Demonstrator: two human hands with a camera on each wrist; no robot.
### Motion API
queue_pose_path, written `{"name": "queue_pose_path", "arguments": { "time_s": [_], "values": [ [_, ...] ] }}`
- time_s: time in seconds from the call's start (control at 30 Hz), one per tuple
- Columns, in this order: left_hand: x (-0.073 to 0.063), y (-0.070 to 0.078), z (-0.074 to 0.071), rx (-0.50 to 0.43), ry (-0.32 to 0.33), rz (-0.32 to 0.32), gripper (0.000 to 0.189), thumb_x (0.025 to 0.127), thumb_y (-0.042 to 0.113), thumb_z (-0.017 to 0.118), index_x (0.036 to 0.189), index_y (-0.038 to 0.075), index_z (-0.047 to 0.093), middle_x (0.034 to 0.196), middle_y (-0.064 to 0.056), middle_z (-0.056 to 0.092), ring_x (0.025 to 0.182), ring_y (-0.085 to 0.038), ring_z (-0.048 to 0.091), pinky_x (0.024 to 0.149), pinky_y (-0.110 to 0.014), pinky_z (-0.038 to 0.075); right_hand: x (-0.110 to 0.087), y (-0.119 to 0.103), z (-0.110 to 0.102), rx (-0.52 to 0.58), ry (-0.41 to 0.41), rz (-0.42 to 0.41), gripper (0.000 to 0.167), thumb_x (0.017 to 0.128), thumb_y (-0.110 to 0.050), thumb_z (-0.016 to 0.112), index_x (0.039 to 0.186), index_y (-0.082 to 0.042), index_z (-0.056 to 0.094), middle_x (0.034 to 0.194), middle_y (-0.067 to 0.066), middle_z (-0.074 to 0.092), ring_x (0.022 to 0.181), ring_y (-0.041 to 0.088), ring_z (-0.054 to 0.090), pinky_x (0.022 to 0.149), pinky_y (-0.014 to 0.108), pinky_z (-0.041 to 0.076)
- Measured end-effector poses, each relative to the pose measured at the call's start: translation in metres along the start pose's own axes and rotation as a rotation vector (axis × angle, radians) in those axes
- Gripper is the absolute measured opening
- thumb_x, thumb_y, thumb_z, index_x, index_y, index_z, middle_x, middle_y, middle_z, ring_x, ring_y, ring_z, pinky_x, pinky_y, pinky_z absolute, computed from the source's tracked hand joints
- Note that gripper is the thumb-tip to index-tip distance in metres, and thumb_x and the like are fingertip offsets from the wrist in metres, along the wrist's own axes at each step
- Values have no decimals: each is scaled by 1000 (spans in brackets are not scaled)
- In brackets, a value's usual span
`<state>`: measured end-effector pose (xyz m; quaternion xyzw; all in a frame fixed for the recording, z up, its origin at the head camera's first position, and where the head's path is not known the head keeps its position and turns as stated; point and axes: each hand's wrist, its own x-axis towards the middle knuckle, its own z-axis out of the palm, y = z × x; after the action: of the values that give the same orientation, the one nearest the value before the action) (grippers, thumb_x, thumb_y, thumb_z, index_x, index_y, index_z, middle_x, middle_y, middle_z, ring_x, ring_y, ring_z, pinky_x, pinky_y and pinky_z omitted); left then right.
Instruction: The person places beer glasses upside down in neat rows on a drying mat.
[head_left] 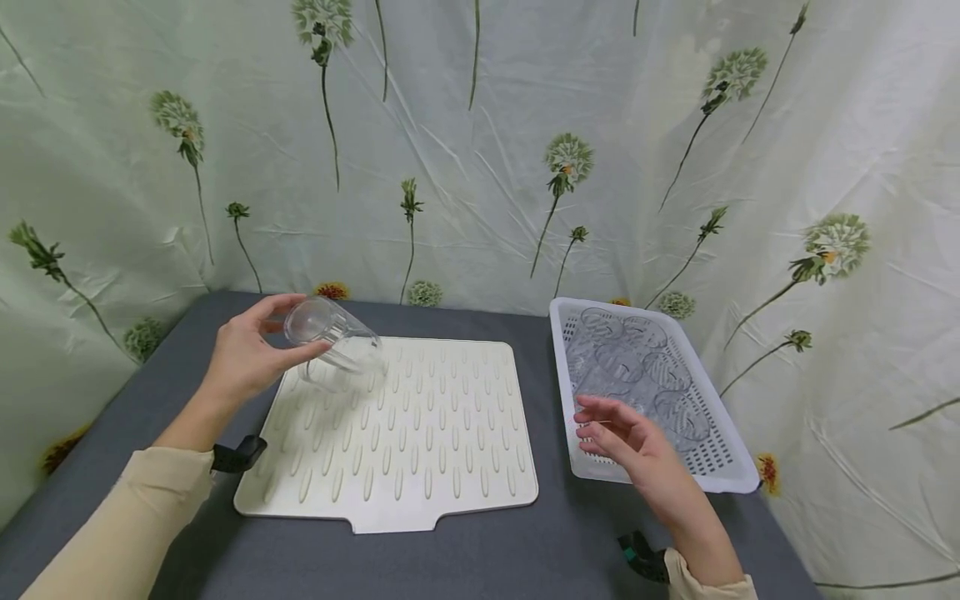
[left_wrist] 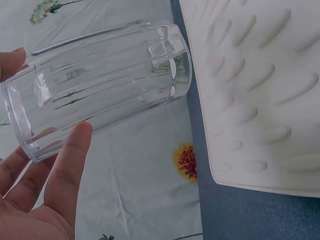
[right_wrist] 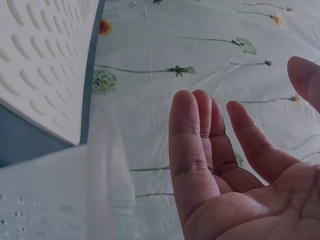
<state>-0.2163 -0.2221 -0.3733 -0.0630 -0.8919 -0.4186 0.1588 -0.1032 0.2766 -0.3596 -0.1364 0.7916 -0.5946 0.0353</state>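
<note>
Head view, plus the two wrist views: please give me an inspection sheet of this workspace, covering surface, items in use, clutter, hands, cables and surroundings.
Surface: dark grey tabletop, with a white ridged mat on it.
Job's things: clear glass, tilted, at the mat's far left corner; contact with the mat can't be told. White perforated basket right of the mat, with several clear glasses inside.
Clutter: nothing seen.
Hands: left hand grips the clear glass; right hand holds nothing, fingers relaxed, at the basket's near side.
Cables: nothing seen; a black wrist mount shows at the left wrist.
Surroundings: pale sheeting printed with flowers, behind and beside the table.
</note>
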Motion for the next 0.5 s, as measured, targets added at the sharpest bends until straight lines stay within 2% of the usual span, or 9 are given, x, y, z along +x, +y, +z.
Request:
{"name": "queue_pose_path", "arguments": {
  "time_s": [0.17,0.37,0.5],
  "values": [
    [5,-5,0,22,-8,-16,76,89,38,90,154,14,58,152,-21,59,125,-43,60,77,-40,53,-6,-2,-11,-27,34,6,38,112,-10,56,148,2,56,131,4,70,117,13,72,97,22,61],
    [9,-11,0,29,-27,-45,79,90,40,88,156,12,55,155,-25,56,130,-49,58,86,-63,57,-11,-3,-24,-40,72,11,37,112,-10,55,148,0,57,129,-7,70,117,7,70,95,22,62],
    [11,-14,0,36,-35,-59,80,91,39,87,157,10,53,156,-26,54,131,-51,57,88,-66,56,-15,-4,-30,-43,87,27,37,112,-11,54,148,-2,57,131,-10,69,118,7,69,95,21,61]
  ]
}}
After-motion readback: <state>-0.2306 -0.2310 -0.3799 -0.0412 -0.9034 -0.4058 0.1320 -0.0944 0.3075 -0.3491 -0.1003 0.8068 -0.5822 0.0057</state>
